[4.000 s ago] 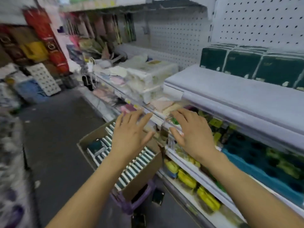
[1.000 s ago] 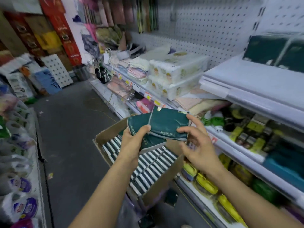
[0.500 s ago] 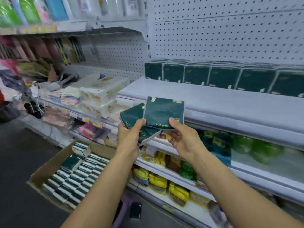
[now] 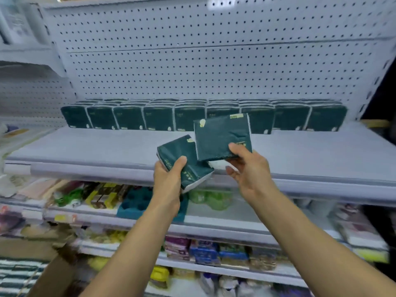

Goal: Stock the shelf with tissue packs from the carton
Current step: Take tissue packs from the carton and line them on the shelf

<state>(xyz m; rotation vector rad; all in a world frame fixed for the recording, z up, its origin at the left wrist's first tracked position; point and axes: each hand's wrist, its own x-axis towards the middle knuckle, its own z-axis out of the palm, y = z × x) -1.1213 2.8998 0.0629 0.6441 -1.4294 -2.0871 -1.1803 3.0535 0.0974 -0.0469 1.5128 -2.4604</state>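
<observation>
My left hand (image 4: 169,183) grips a dark green tissue pack (image 4: 182,157), tilted, over the front edge of the white shelf (image 4: 107,146). My right hand (image 4: 248,168) pinches a second green tissue pack (image 4: 220,136) by its lower edge, held upright and slightly higher, just right of the first. A row of matching tissue packs (image 4: 158,117) stands along the back of the shelf against the pegboard. The carton (image 4: 51,275) with more packs shows at the bottom left corner.
White pegboard (image 4: 192,67) rises behind the shelf. Lower shelves (image 4: 214,230) below my arms hold mixed coloured goods. The shelf in front of the tissue row is bare white surface. Another shelf unit (image 4: 25,67) stands at the left.
Both hands lifted packs out of the carton and carried them up to the shelf. My view swung from the carton toward the shelf, and the two packs have come slightly apart.
</observation>
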